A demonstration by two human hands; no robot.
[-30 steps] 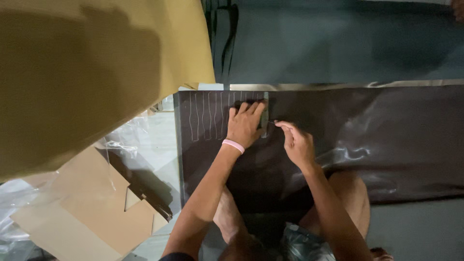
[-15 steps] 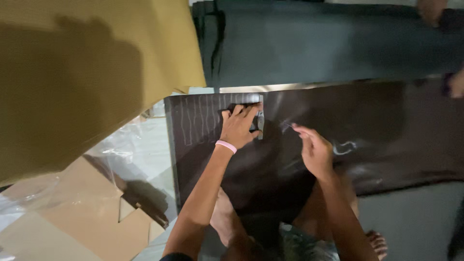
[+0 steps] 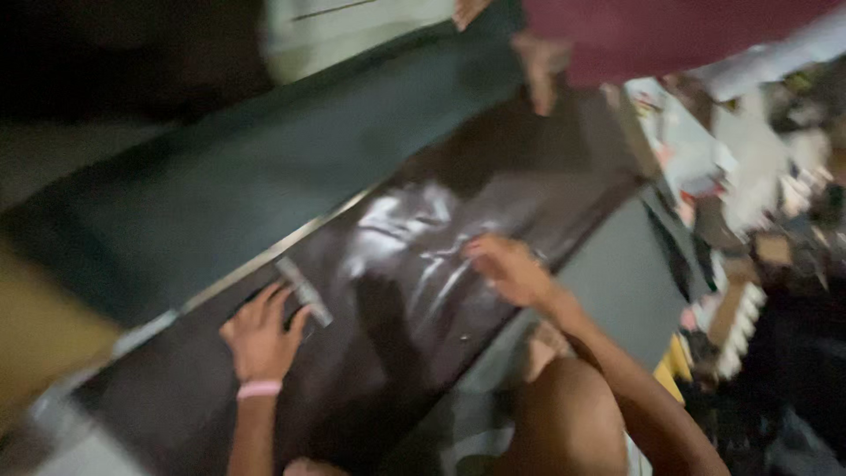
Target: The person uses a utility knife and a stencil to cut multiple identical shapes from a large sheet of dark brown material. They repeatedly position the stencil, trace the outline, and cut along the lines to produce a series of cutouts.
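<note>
Frame's pretty smeared, so take the details loosely. Far left there's a tan cardboard sheet (image 3: 35,335) poking in at the edge. Next over, the person's left hand (image 3: 260,335), pink wristband (image 3: 258,389) on the wrist, lies on a dark glossy sheet (image 3: 397,291) with the fingers curled around a small grey flat tool (image 3: 304,293), looks like a scraper or little block, hard to say which. The sheet is lying on the floor in front of the person's bent knees, with a dark green panel (image 3: 264,176) just beyond its far edge.

Further right, the right hand (image 3: 511,269) rests on the shiny part of the sheet, fingers loosely spread, holding nothing, just pressing down. Up top right another person's hand (image 3: 538,75) hangs over the far end of the sheet, below a maroon sleeve (image 3: 670,31). The right edge is a blurry pile of clutter (image 3: 758,229).

What could go wrong, in my opinion: the sheet already shows wrinkles between the two hands, so if the right hand slips, the tool could drag the sheet and crease it.

The sheet's long axis runs diagonally from lower left to upper right. The tool sits crosswise to that, long axis pointing upper left to lower right.
</note>
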